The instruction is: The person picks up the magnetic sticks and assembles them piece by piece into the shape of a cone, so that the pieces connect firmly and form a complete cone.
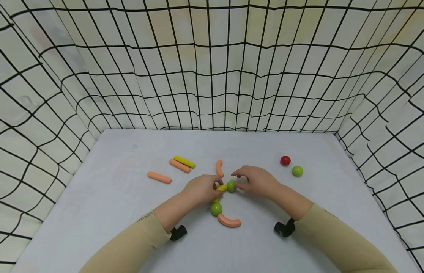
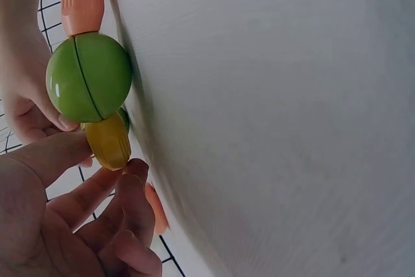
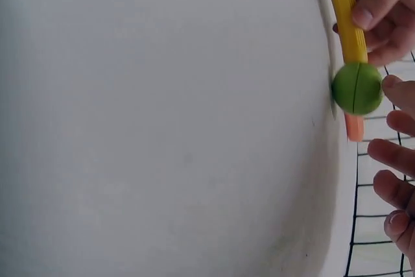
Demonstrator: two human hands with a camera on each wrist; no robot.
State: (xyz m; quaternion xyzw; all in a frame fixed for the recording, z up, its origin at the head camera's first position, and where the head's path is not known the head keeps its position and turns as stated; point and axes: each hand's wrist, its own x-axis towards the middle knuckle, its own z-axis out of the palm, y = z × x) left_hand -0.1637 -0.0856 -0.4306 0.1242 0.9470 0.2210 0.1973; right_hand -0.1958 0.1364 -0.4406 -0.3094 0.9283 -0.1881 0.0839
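Note:
My left hand (image 1: 201, 189) pinches a curved yellow stick (image 2: 110, 146) between thumb and fingers. One green ball (image 1: 231, 185) sits at the stick's far end and another green ball (image 1: 216, 209) at its near end. From the nearer ball a curved orange stick (image 1: 229, 221) runs off to the right. My right hand (image 1: 259, 182) is beside the far ball with its fingers spread; in the right wrist view its thumb (image 3: 392, 85) is at the ball's edge, and whether it touches is hard to tell. Just beyond the hands lies a curved orange piece (image 1: 219, 168), apart from the far ball.
Left of the hands lie two straight orange sticks (image 1: 159, 177) (image 1: 180, 166) and a straight yellow stick (image 1: 184, 162). A red ball (image 1: 285, 160) and a loose green ball (image 1: 297, 171) are at the right. Black netting (image 1: 212, 76) rises around the white table (image 1: 106, 189).

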